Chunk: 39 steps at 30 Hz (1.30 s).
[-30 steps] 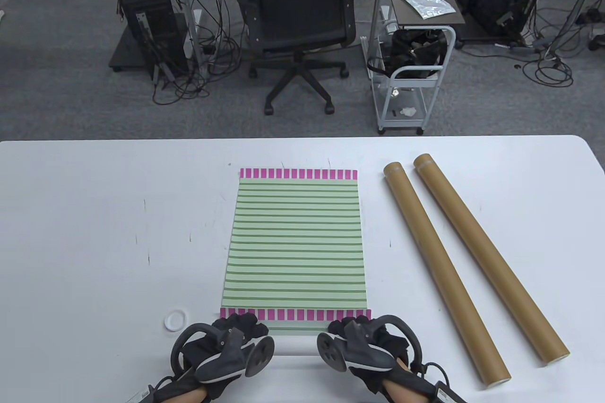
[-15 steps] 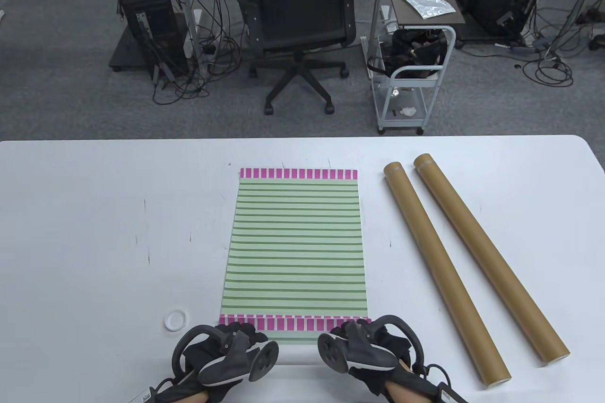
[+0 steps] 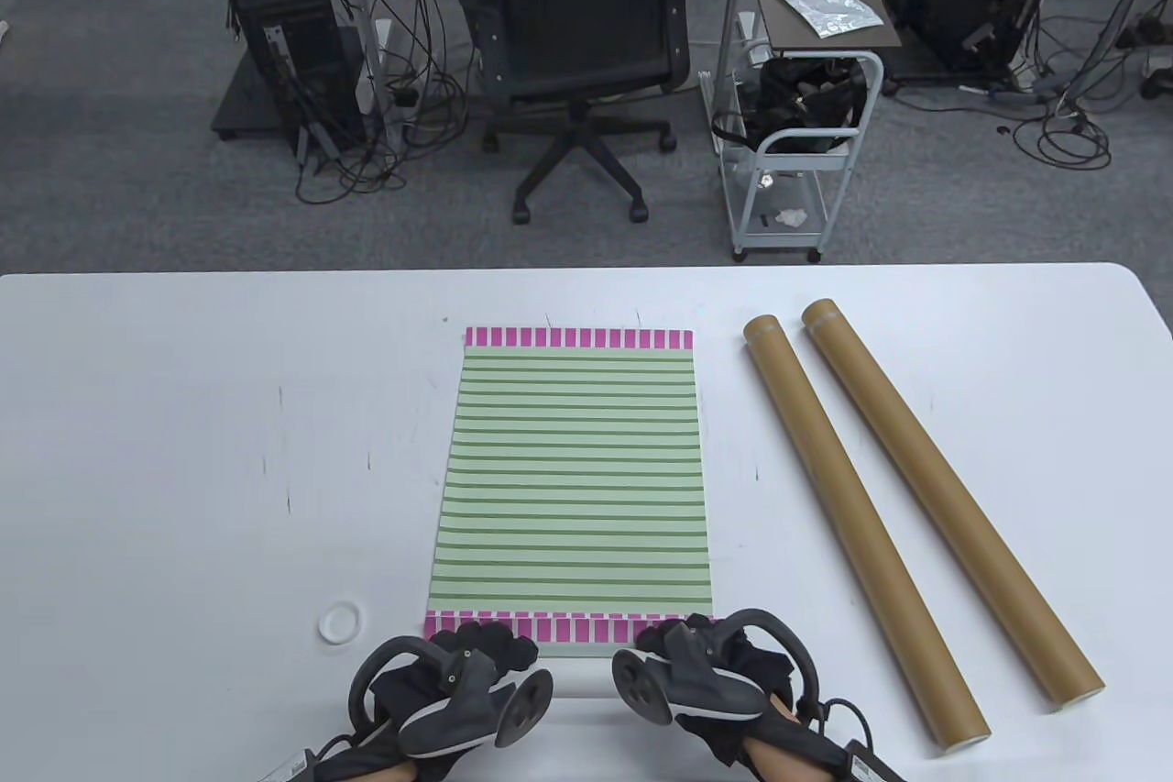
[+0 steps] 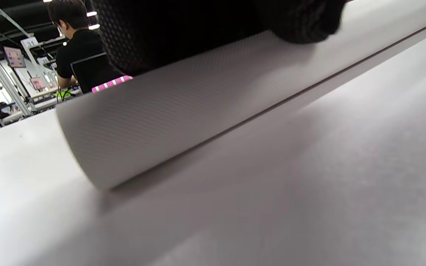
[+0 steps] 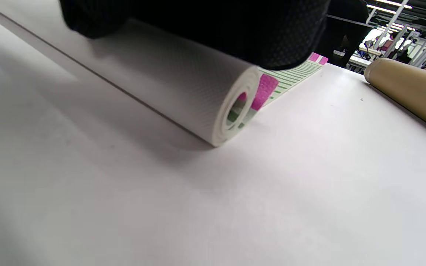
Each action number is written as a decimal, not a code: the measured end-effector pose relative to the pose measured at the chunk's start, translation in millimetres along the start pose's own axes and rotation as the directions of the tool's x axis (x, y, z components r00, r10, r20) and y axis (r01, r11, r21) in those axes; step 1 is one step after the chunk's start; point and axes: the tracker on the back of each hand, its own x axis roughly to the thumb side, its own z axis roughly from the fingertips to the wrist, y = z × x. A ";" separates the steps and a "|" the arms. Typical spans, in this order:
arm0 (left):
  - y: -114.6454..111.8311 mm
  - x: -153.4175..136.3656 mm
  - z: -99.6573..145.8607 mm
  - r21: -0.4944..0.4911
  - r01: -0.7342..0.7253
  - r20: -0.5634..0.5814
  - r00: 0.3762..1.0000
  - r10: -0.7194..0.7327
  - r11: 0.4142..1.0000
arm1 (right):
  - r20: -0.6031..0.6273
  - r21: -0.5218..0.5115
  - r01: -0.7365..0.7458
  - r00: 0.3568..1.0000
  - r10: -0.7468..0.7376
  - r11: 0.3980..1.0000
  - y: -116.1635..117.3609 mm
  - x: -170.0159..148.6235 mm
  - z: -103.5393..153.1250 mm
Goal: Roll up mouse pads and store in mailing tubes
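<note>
We had both hands on the near end of the mouse pad (image 3: 573, 489), which lay flat on the table (image 3: 183, 452) with its green stripes up and only its nearest strip curled into a roll (image 5: 183, 92). Compared with a second earlier, the pink band at the near edge sat slightly lower in the table view and the left hand (image 3: 458, 690) had slid a little toward the middle, while the right hand (image 3: 706, 672) had hardly shifted; the roll looked no thicker, so we judged this a re-gripping and tightening of the first turn, not real progress along the pad. In the wrist views the gloved fingers (image 5: 198, 26) lay pressed down over the top of the roll, close together; whether the thumbs tucked underneath we could not tell. The roll's open end showed a snug spiral with pink inside. The two mailing tubes (image 3: 861, 525) lay untouched, well apart to the right, and a white cap (image 3: 339, 623) rested near the left hand. Nearly the whole pad remained to be rolled
</note>
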 end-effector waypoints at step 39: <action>-1.9 -15.8 2.8 -0.128 -0.099 0.089 0.990 0.111 0.987 | 0.065 0.006 0.018 0.998 -0.019 1.000 2.6 7.4 -0.5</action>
